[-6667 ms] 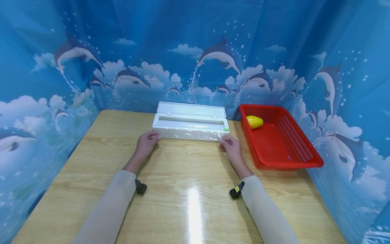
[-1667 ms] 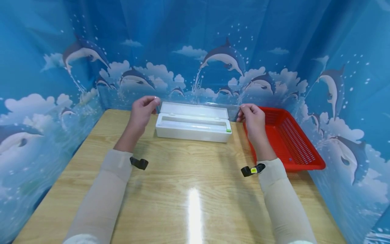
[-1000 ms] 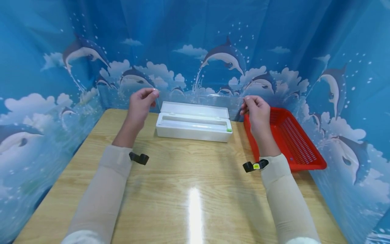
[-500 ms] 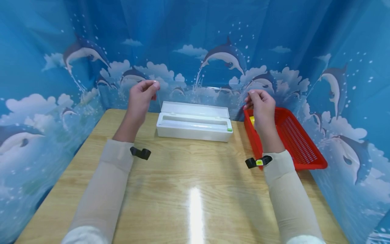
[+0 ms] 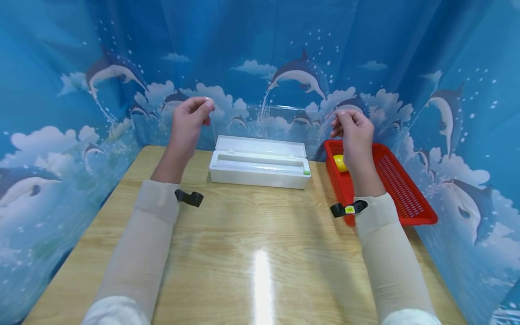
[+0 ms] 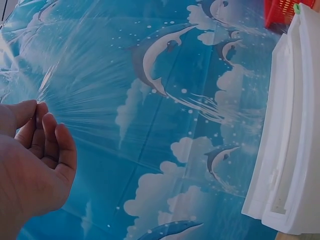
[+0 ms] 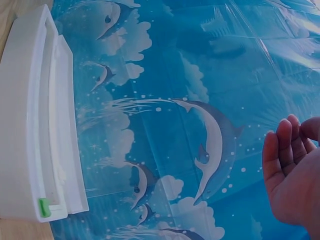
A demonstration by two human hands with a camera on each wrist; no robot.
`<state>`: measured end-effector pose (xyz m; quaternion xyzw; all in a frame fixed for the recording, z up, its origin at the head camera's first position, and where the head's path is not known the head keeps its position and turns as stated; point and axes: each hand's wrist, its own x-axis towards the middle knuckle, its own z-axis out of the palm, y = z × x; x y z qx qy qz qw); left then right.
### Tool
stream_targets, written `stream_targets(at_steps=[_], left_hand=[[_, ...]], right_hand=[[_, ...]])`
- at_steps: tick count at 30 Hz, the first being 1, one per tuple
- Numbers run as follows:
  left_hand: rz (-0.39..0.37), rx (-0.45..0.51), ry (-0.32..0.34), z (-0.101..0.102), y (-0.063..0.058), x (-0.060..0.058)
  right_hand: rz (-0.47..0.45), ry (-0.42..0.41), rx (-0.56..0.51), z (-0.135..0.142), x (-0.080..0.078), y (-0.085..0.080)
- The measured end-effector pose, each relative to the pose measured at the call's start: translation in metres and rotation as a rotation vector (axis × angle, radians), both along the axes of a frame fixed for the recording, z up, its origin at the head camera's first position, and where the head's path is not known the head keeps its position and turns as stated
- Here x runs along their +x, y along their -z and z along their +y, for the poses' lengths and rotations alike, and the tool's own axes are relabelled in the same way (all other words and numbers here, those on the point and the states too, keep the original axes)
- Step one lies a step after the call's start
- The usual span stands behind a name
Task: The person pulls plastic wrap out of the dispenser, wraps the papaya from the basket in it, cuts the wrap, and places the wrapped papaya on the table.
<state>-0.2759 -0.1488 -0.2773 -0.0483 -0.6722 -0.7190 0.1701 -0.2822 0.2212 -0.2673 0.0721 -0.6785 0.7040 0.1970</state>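
A transparent sheet of cling film (image 5: 284,108) stretches between my two raised hands, its upper edge showing as a thin glint. My left hand (image 5: 188,128) pinches one corner between thumb and forefinger; creases fan out from that pinch through the film (image 6: 70,102) in the left wrist view. The other corner is pinched by my right hand (image 5: 357,135), in front of the red basket. Below the film stands a long white cling film dispenser (image 5: 260,177) with its lid (image 5: 260,145) raised at the back. A green slider (image 5: 306,172) sits at its right end.
A red plastic basket (image 5: 400,185) stands at the right, partly behind my right arm, with a yellow rounded thing (image 5: 340,163) inside. The wooden table (image 5: 243,225) meets a blue dolphin curtain (image 5: 243,54) at the back and sides.
Both hands have risen from the dispenser's front, drawing the film up and away from it. My right hand has also shifted right. The dispenser stays in place.
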Motion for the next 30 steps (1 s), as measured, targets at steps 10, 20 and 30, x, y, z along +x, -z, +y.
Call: stream_targets(at_steps=[10,20,30], left_hand=[[0.021,0.008,-0.009,-0.001,-0.012,0.0],[0.057,0.036,0.001,-0.001,-0.021,0.001],[0.034,0.024,0.01,-0.004,-0.009,0.017]], right_hand=[[0.017,-0.002,-0.004,0.001,-0.004,-0.016],[0.053,-0.009,0.01,0.0,-0.005,-0.026],[0.032,-0.025,0.019,0.005,0.012,-0.013]])
